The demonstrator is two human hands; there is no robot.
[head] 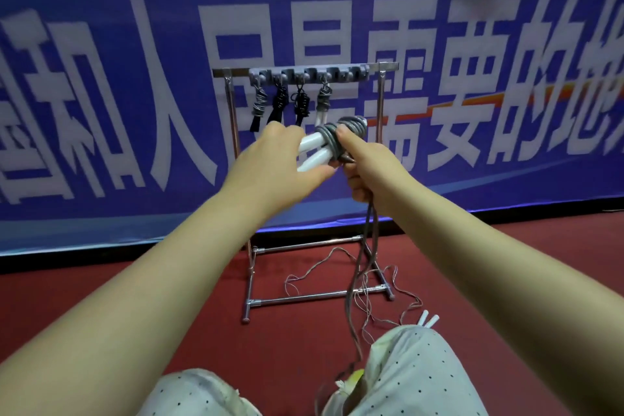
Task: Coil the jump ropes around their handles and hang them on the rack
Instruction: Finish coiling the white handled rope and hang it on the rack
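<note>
Gripping a pair of white handles [312,153] side by side, the left hand [270,162] curls around their lower ends while the right hand [371,176] pinches the grey rope [332,138] with thumb and fingers closed on it where several turns already wrap the handles. The rope's loose length drops from the right hand in a doubled strand to the red floor [169,297] between the person's knees. The bundle is held up in front of the metal rack [233,132], just below its hook bar [304,73], where four coiled ropes [292,103] hang at the left; the bar's right-hand hooks hang free. Another thin rope [401,297] sprawls around the rack's base, its white handles [428,318] lying beside the right knee. A blue banner [101,44] closes off the space directly behind the rack.
</note>
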